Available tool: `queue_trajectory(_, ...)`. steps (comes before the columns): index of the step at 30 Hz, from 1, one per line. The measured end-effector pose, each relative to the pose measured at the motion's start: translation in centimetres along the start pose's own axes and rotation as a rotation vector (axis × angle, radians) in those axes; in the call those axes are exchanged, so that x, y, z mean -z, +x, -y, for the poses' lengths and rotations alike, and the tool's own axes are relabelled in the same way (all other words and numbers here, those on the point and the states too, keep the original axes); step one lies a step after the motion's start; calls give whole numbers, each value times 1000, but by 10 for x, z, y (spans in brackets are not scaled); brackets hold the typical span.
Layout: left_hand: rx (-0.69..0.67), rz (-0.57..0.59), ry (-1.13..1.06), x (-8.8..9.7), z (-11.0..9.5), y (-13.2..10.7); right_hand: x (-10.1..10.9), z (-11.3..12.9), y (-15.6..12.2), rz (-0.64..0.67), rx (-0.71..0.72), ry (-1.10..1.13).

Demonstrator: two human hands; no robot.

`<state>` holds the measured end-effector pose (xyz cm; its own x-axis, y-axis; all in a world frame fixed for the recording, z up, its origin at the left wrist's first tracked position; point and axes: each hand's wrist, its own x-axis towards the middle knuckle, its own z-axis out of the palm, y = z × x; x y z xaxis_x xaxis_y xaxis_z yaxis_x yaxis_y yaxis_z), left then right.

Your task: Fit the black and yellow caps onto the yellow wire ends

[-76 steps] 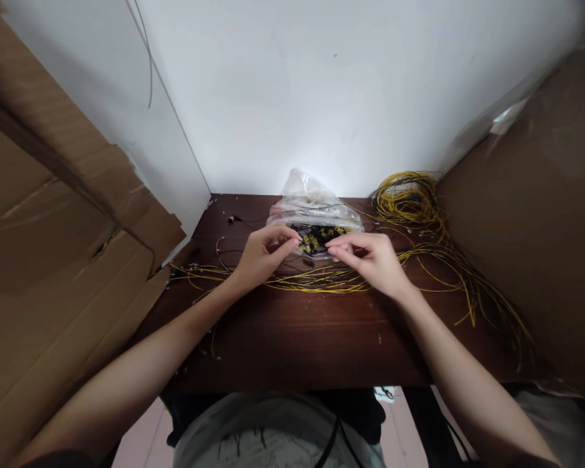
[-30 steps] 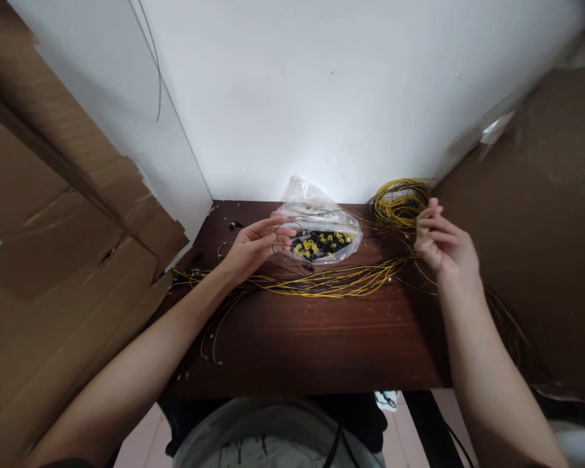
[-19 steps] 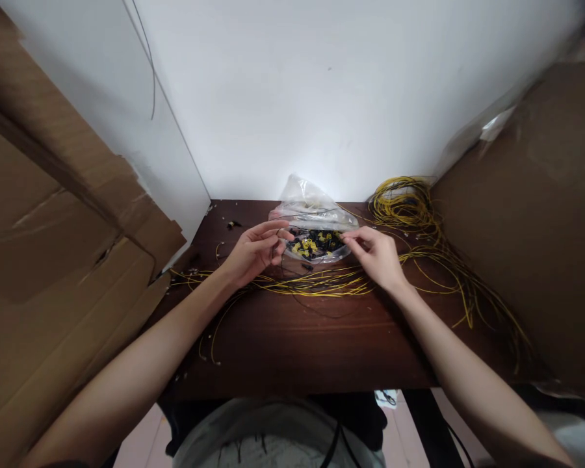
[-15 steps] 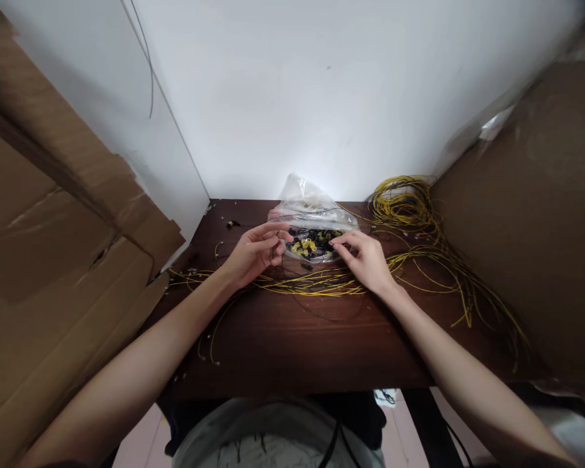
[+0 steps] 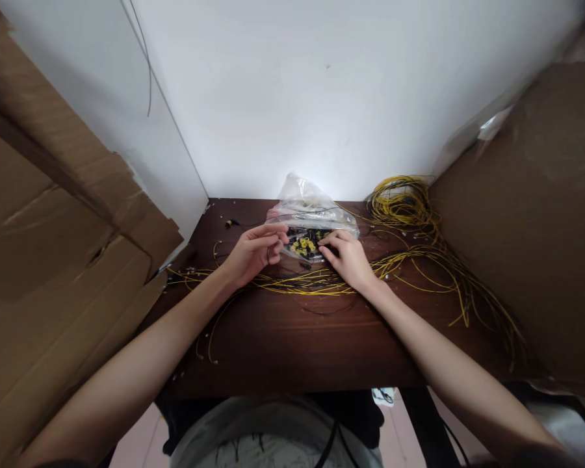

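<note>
"Where lie the yellow-black parts (image 5: 303, 247)?"
"In the bag (image 5: 299, 195), far on the table (image 5: 283, 351); left hand (image 5: 254, 257) half-curled at its left; right hand (image 5: 348, 257) at its right; whether either pinches cannot be told."

The right hand (image 5: 348, 259) covers part of the plastic bag (image 5: 305, 195), black pieces (image 5: 313, 233) there too small to identify, and cardboard (image 5: 43, 260) runs off left!

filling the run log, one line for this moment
left hand: at left edge of clear bag, grip unclear | right hand: at black and yellow parts inside, grip unclear | wire bundle: across table
</note>
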<state>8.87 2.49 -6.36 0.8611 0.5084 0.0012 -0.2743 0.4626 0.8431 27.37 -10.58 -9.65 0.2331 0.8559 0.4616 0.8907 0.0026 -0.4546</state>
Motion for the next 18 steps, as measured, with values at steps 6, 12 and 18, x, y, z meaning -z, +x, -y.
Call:
queue_trajectory(6,6,7,-74,-7,1,-2,-3,0,4,22,-9,-65)
queue_trajectory(12,-68,4,-80,-12,-5,-3,-2,3,4,40,-19,-69)
queue_trajectory(18,30,82,-123,-11,-5,-4,-1,5,3,59,-3,-118)
